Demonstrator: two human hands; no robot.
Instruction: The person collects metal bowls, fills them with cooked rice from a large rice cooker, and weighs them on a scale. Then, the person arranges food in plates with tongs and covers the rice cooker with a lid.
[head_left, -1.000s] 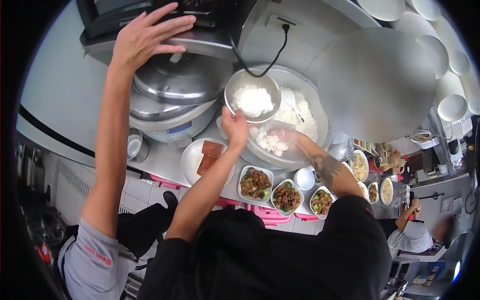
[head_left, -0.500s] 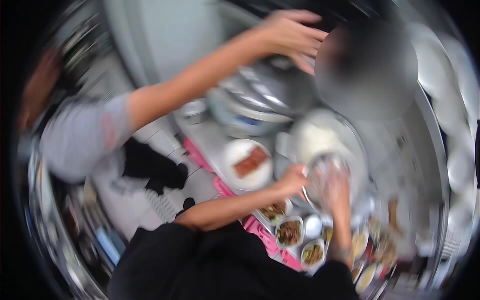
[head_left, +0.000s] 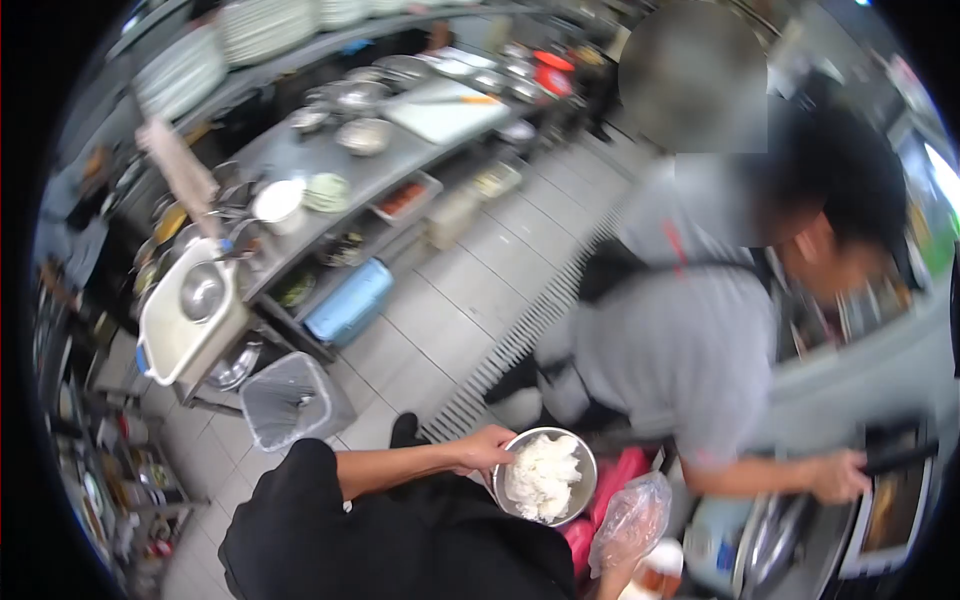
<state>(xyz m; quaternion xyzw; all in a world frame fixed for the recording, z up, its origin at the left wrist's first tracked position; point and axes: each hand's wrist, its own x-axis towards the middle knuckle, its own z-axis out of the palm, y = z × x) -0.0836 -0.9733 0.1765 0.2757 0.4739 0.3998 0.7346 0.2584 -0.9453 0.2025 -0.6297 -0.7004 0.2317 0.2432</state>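
Observation:
My left hand [head_left: 485, 450] grips the left rim of a round metal bowl [head_left: 589, 470], holding it in front of my body. Cooked white rice [head_left: 543, 480] is heaped in it. Just right of the bowl, apart from it, is my right hand [head_left: 630, 525], covered by a clear, crinkled plastic glove. The plastic and blur hide how its fingers are set. Below that hand shows part of a white plate [head_left: 665, 555] with reddish-brown food on it.
A co-worker in grey [head_left: 670, 340] stands close on the right, one hand [head_left: 838, 478] at a black handle [head_left: 900, 457] by a large metal lid [head_left: 780, 545]. Behind are a lined bin [head_left: 295, 400], a white tub [head_left: 170, 330] and a steel counter [head_left: 265, 155] with bowls.
My view has swung from the rice pot and counter toward the room. The bowl has come away from the pot in my left hand; my gloved right hand has left the bowl.

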